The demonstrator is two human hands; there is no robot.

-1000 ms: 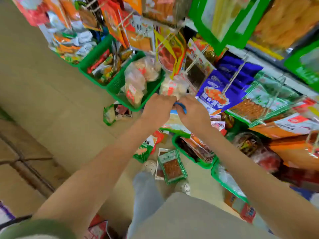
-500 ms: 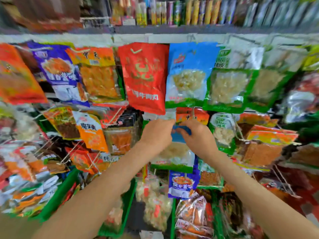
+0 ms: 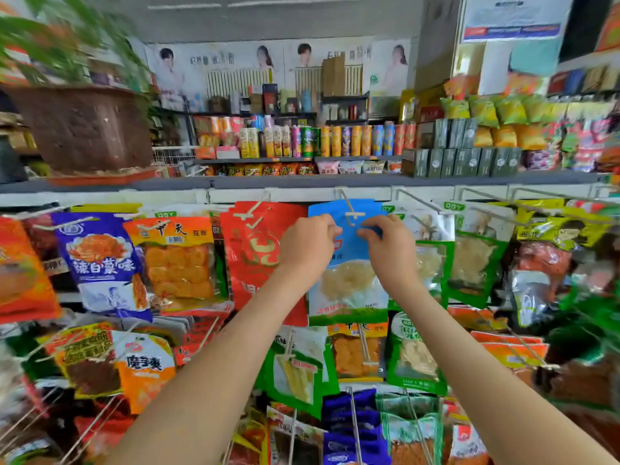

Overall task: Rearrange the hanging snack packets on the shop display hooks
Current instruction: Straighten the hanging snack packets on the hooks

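Our fingers curl narrowly onto the top edge of a blue snack packet (image 3: pixel 349 286). The left fingers (image 3: pixel 330 229) pinch its upper left part and the right fingers (image 3: pixel 367 232) pinch its upper right, with a small gap between them. In that gap sits the tip of a white wire hook (image 3: pixel 347 204), right at the packet's top. We cannot tell whether the hole is over the wire. Our left hand (image 3: pixel 307 246) and right hand (image 3: pixel 392 253) are raised side by side in front of the top row of the display, and the packet hangs straight down between our forearms. Just left of it hangs a red packet (image 3: pixel 255 250), partly behind our left hand. Just right is a green-edged packet (image 3: pixel 473 263). Further left are an orange packet (image 3: pixel 177 260) and a purple packet (image 3: pixel 100 260). Above the row runs a grey shelf (image 3: pixel 302 181) carrying crisp tubes (image 3: pixel 335 140) and a brown plant pot (image 3: pixel 84 129).
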